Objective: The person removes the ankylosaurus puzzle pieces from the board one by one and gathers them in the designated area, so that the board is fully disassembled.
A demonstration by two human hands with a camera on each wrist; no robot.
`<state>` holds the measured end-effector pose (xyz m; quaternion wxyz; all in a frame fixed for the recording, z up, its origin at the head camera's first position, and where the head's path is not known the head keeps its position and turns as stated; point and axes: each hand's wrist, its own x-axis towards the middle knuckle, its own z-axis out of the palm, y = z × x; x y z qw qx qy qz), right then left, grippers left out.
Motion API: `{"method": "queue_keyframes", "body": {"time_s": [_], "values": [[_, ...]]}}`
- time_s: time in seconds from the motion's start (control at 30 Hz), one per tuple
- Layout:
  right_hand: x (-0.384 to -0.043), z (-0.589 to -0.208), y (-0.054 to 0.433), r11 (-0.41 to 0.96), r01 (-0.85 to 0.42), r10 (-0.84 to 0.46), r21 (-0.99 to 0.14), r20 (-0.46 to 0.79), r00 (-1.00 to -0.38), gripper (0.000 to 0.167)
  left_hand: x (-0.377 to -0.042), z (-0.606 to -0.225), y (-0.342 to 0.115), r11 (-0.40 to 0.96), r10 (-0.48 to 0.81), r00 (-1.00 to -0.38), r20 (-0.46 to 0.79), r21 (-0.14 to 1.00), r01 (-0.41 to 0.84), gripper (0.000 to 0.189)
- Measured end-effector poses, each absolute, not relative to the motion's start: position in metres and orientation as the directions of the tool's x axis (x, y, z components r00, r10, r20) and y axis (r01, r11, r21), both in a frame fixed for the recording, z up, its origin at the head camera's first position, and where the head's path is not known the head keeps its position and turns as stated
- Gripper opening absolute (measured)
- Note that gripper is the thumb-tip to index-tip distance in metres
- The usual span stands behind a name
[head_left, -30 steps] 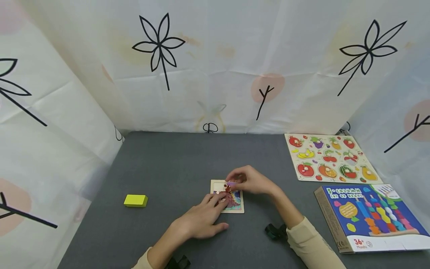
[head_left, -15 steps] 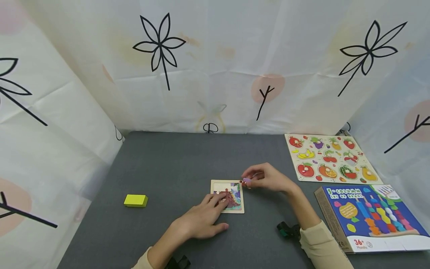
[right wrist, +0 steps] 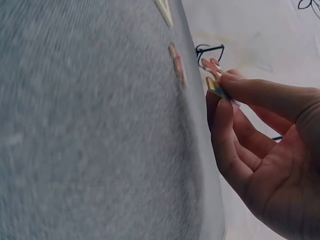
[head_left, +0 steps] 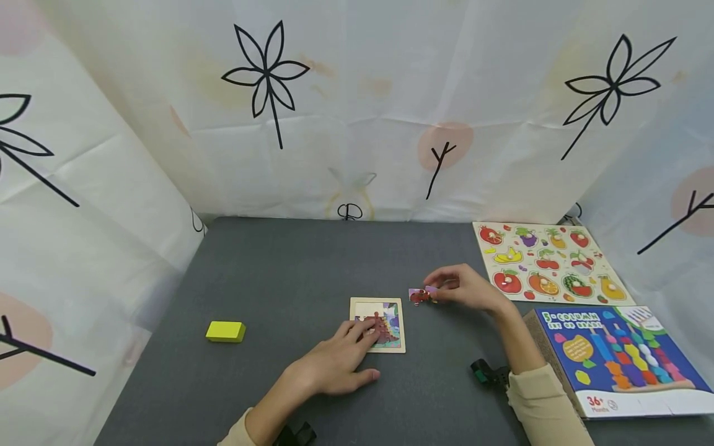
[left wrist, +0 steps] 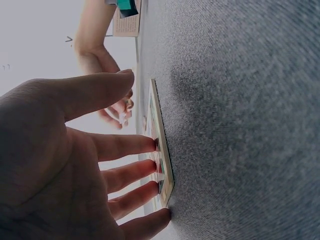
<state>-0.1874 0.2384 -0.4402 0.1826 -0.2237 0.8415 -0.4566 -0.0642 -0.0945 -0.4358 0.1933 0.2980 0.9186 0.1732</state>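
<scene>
A small jigsaw puzzle in a pale wooden frame (head_left: pixel 403 334) lies on the grey table, with bare wood showing at its upper left. My left hand (head_left: pixel 340 365) rests on it, fingers stretched out and fingertips (left wrist: pixel 150 167) touching the picture and frame. To the right of the frame, my right hand (head_left: pixel 460 288) pinches a puzzle piece (right wrist: pixel 215 85) between thumb and fingers, just above the table. Another puzzle piece (head_left: pixel 417 297), red and purple, lies on the table at those fingertips; the right wrist view shows this loose piece (right wrist: pixel 177 65) flat on the cloth.
On the left sits a yellow block (head_left: pixel 225 332). A fruit-picture board (head_left: pixel 543 263) lies at the back right. In front of that board is a blue toy box (head_left: pixel 619 359), close beside the right forearm. White printed fabric (head_left: pixel 357 124) encloses the back and sides.
My right hand has moved from over the puzzle to the right, carrying a piece out of the frame. A loose piece now shows on the table beside it. The left hand stays still.
</scene>
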Motion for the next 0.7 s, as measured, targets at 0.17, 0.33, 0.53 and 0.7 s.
{"method": "queue_keyframes", "body": {"time_s": [0.17,0.33,0.53,0.7], "values": [[-0.1911,-0.4455,0.2434,0.502,-0.196,-0.535,-0.842,-0.124,-0.836,0.023,-0.0645,-0.4352,-0.0939,0.766,0.610,-0.749,-0.259,0.434,0.474,0.071],[-0.1937,-0.4486,0.2467,0.523,-0.220,-0.533,-0.824,-0.114,-0.839,0.021,-0.0635,-0.4346,-0.0947,0.765,0.610,-0.747,-0.265,0.442,0.468,0.071],[-0.1933,-0.4460,0.2455,0.541,-0.241,-0.544,-0.806,-0.117,-0.831,0.022,-0.0651,-0.4402,-0.0966,0.744,0.632,-0.743,-0.221,0.441,0.502,0.067],[-0.1921,-0.4457,0.2423,0.562,-0.227,-0.527,-0.795,-0.133,-0.839,0.023,-0.0639,-0.4353,-0.0953,0.754,0.620,-0.746,-0.243,0.447,0.481,0.070]]}}
